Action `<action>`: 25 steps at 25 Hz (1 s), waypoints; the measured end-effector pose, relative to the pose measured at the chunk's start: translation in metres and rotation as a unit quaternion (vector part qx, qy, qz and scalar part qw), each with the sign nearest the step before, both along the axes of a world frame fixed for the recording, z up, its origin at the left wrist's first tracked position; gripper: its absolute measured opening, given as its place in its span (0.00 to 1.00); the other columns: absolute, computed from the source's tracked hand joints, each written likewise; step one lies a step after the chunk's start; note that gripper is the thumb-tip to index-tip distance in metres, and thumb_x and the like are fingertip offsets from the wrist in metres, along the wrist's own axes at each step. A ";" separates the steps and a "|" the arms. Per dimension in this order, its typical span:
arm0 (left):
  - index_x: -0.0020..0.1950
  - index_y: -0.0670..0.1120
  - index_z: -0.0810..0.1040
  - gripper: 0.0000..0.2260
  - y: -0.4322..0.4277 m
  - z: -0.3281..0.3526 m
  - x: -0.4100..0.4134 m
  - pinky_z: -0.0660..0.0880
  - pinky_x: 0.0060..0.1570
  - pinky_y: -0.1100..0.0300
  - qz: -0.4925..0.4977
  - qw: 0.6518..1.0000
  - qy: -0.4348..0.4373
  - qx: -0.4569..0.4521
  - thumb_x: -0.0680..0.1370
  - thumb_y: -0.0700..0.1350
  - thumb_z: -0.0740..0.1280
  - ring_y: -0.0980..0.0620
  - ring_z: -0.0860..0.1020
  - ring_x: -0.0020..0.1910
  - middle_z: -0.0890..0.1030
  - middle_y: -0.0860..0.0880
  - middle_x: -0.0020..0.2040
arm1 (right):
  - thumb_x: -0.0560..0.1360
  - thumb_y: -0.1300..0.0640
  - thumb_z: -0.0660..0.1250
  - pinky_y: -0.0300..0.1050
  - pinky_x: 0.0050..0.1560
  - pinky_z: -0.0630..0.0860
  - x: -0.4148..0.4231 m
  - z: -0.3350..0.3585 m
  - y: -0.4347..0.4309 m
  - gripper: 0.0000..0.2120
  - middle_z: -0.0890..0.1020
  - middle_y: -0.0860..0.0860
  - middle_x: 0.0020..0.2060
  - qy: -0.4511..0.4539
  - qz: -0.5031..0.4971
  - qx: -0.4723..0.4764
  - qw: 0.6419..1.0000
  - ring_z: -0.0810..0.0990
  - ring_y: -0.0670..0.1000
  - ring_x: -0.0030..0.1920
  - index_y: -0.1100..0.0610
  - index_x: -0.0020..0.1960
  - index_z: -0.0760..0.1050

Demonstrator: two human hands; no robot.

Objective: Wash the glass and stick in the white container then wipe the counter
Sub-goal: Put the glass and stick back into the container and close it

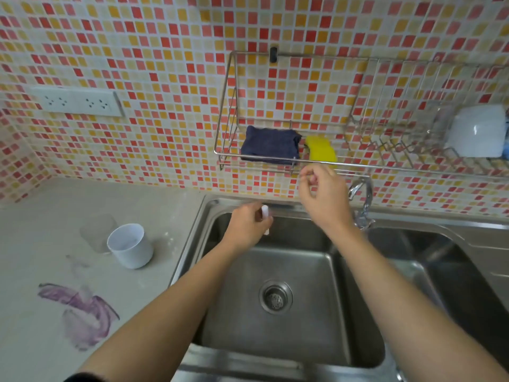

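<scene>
Rinsing, we judge, is why our left hand grips the small white stick over the stainless steel sink, right hand loosely curled, empty; clear glass waits left of the sink.

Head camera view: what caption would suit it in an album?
Over the sink, the left hand grips a white stick while the right hand hovers below the yellow sponge.
</scene>
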State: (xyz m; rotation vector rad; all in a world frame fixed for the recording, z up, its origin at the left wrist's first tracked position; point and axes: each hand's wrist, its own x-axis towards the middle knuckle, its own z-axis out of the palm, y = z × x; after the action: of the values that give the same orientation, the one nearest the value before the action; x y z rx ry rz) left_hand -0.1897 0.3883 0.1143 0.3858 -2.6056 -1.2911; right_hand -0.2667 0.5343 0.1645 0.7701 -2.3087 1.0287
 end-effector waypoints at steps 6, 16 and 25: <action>0.55 0.43 0.75 0.09 -0.038 -0.021 0.018 0.79 0.47 0.53 0.024 0.999 -0.018 0.038 0.75 0.40 0.67 0.47 0.80 0.45 0.81 0.45 0.44 | 0.70 0.62 0.67 0.45 0.44 0.75 0.040 -0.113 -0.024 0.10 0.79 0.50 0.41 -0.226 0.000 0.070 0.972 0.76 0.49 0.39 0.56 0.51 0.77; 0.50 0.42 0.78 0.06 -0.253 -0.008 0.078 0.78 0.52 0.52 0.039 0.998 -0.034 0.024 0.77 0.43 0.65 0.46 0.82 0.46 0.83 0.45 0.42 | 0.68 0.60 0.73 0.38 0.53 0.69 0.098 -0.164 -0.222 0.28 0.74 0.58 0.61 -0.371 0.148 0.132 0.907 0.76 0.55 0.56 0.60 0.66 0.68; 0.52 0.43 0.78 0.07 -0.332 -0.049 0.092 0.67 0.38 0.63 -0.065 0.981 -0.121 -0.134 0.79 0.42 0.62 0.49 0.74 0.38 0.79 0.46 0.39 | 0.58 0.44 0.79 0.46 0.64 0.68 0.135 -0.186 -0.314 0.47 0.68 0.50 0.64 -0.412 0.151 0.068 0.896 0.68 0.48 0.64 0.50 0.70 0.60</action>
State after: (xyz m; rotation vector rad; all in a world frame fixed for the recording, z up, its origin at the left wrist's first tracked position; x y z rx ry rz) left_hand -0.0974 0.0559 0.0658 0.3481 -3.0053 -0.9584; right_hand -0.1316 0.2206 -0.0219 0.8789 -3.0588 1.5764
